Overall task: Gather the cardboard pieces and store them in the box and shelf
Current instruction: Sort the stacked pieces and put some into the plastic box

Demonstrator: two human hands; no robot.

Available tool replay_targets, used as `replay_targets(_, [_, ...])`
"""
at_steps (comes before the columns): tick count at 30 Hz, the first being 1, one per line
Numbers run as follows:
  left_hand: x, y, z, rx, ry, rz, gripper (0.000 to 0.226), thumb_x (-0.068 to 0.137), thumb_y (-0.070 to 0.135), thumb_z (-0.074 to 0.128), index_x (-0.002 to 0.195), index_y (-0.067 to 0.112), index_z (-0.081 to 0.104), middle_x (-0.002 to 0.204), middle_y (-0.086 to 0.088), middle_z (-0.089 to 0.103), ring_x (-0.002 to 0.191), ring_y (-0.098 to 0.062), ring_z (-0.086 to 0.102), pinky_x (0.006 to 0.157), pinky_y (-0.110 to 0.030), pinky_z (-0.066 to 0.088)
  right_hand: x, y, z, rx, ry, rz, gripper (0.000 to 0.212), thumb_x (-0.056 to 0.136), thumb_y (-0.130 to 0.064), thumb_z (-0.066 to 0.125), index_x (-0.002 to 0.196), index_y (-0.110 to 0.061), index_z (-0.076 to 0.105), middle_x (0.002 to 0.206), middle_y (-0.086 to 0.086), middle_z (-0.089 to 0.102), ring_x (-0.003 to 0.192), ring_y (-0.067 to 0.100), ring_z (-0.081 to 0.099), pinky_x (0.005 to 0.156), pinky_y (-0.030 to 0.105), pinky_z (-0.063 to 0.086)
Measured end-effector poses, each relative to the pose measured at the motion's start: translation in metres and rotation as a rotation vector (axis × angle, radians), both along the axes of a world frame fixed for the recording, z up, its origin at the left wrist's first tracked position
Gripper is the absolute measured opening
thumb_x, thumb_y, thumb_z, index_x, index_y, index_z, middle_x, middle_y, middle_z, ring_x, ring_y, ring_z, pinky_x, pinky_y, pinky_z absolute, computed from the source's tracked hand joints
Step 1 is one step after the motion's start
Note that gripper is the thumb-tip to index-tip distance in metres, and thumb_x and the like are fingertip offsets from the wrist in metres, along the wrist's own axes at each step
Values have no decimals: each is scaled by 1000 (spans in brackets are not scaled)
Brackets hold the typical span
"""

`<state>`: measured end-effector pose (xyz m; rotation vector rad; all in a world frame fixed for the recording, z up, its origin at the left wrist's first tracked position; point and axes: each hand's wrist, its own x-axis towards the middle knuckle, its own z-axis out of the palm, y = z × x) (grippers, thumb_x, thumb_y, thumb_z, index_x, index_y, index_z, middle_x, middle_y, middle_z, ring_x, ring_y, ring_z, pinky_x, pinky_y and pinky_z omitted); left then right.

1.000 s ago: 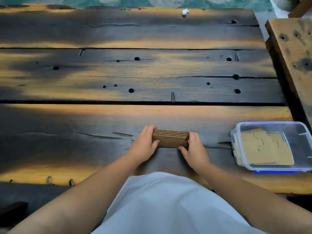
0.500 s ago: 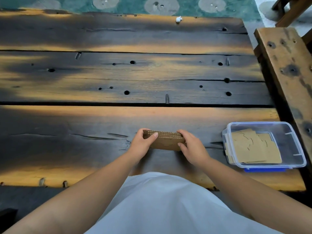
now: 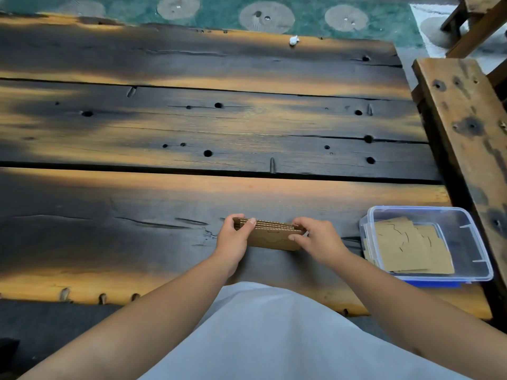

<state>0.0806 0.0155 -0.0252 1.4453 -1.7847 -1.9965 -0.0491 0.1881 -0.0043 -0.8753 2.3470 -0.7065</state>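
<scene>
A stack of several brown cardboard pieces stands on edge on the dark wooden table, near its front edge. My left hand grips the stack's left end and my right hand grips its right end, fingers over the top edges. To the right, a clear plastic box with a blue base sits on the table and holds more flat cardboard pieces.
A rough wooden bench or shelf plank runs along the table's right side. A small white scrap lies near the table's far edge. Green patterned floor shows beyond. My light skirt fills the bottom of the view.
The view has tilted and drifted, so everything sits lower and further left. Both hands still hold the cardboard stack upright, with the fingers shifted slightly over its top.
</scene>
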Motion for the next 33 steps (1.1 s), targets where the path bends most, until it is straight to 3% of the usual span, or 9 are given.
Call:
replay_targets(4, [1,0,-2,1,15,-5,34,87,39,66,117,28,56,112,1,62,100,-11,60,79,-24,44,3,-1,0,-43,-100,-150,21,79,-22,79,87,-25,59,65,-8,54,59,8,46,53,16,35])
replay_targets(7, [4,0,-2,-8,26,-32,33,87,40,66,117,29,56,112,1,63,101,-10,60,83,-25,44,3,3,7,-92,-263,-109,13,88,-27,68,100,-23,70,78,-8,66,71,11,58,64,19,44])
replay_targets(10, [5,0,-2,-35,13,-71,31,87,42,64,115,32,56,113,3,62,101,-5,57,83,-24,42,0,5,12,-110,-391,-117,21,97,-22,55,103,-18,74,97,0,74,92,21,66,81,35,52])
replay_targets(14, [7,0,-1,-59,3,-90,33,89,41,62,120,31,55,116,1,61,104,-11,57,84,-24,40,-3,4,12,-127,-403,-151,21,97,-18,55,98,-17,76,95,-2,75,94,19,68,84,35,52])
replay_targets(18, [9,0,0,-60,8,-126,38,92,38,59,129,29,53,125,3,57,113,-14,53,88,-25,40,-4,5,13,-155,-262,-214,20,97,-20,55,84,-23,69,80,-1,70,77,15,61,70,28,46])
replay_targets(22, [10,1,0,-93,12,-128,35,92,37,60,125,27,57,120,6,58,110,-11,53,87,-22,38,-21,2,29,-212,-27,-310,24,100,-24,48,76,-26,54,66,-5,55,66,17,50,64,33,38])
replay_targets(27, [12,2,0,-60,35,-124,11,91,39,60,95,29,64,97,6,66,96,-15,60,71,-21,42,-39,-21,58,-83,263,31,20,100,-32,45,100,-19,61,85,1,66,77,21,57,64,31,40])
replay_targets(30, [13,-1,-1,-65,46,-113,29,89,38,64,116,29,57,103,1,59,100,-17,57,83,-26,43,-35,-48,64,3,376,312,26,100,-36,44,105,-20,63,96,3,70,87,26,61,69,33,45])
replay_targets(33, [12,-4,2,-94,56,-187,41,91,37,62,131,36,52,108,-2,57,103,-16,56,94,-32,43,-17,-73,61,33,332,473,26,98,-38,47,105,-20,64,97,6,72,91,28,62,73,37,49])
